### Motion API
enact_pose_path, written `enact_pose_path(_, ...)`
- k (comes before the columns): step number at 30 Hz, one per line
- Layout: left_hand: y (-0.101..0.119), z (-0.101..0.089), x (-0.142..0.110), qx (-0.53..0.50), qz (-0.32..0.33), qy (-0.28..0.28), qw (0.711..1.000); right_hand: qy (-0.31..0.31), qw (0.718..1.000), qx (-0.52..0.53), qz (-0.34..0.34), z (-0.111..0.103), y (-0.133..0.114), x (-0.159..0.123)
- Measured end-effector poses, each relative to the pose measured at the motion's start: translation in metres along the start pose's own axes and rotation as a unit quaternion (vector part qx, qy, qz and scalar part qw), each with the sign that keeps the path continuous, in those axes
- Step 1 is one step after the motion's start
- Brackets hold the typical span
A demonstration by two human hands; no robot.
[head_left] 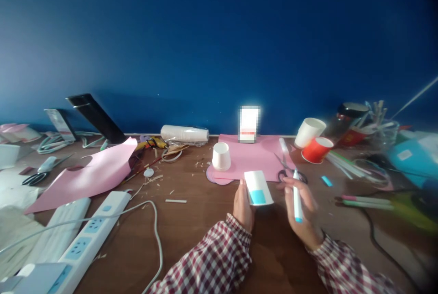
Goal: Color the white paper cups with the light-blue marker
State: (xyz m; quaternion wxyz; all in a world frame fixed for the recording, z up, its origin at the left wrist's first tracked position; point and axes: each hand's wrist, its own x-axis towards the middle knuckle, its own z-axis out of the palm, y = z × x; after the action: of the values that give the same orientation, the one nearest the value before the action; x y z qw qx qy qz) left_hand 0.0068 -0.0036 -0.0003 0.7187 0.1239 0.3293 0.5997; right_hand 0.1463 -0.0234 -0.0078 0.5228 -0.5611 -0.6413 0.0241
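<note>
My left hand (pixel 243 207) is closed on a white paper cup (pixel 255 180), held tilted above the brown table. A light-blue rectangle covers part of the cup's side near its rim. In my right hand (pixel 304 212) is a white marker (pixel 297 200) with a blue end, gripped like a pen, its tip upward and apart from the cup. A small blue cap (pixel 326 181) lies right of this hand. Just beyond the fingers, scissors (pixel 283 164) rest partly on a pink sheet (pixel 255 157). Another white cup (pixel 221 156) stands upside down on the sheet's left side.
Against the blue wall lie a sleeve of stacked cups (pixel 185 134) and a lit phone-like screen (pixel 249 123). At right are a red cup (pixel 317 150), a white cup (pixel 310 132) and more markers (pixel 367 202). A power strip (pixel 92 234) with a white cable occupies the left.
</note>
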Motion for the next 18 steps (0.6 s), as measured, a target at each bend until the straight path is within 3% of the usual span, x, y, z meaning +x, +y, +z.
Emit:
enact_pose_path(3, -0.001, -0.001, 0.002, 0.014, 0.007, -0.004, 1.000, -0.009, 1.000, 0.003, -0.007, 0.001, 0.000, -0.002)
enact_pose_path(9, 0.012, 0.001, 0.003, -0.029, -0.081, -0.002, 0.996, -0.001, 1.000, -0.008, -0.012, 0.004, -0.006, 0.000)
enact_pose_path(12, 0.015, -0.002, 0.004, -0.032, -0.073, -0.041, 0.996, -0.026, 0.999, 0.017, -0.022, 0.003, -0.015, 0.000)
enact_pose_path(15, 0.014, -0.006, 0.004, -0.014, -0.069, -0.116, 0.991, -0.075, 0.994, 0.064, -0.048, 0.003, -0.022, -0.002)
enact_pose_path(18, 0.013, -0.006, 0.003, 0.010, -0.063, -0.117, 0.991, -0.087, 0.992, 0.065, -0.057, 0.005, -0.024, -0.006)
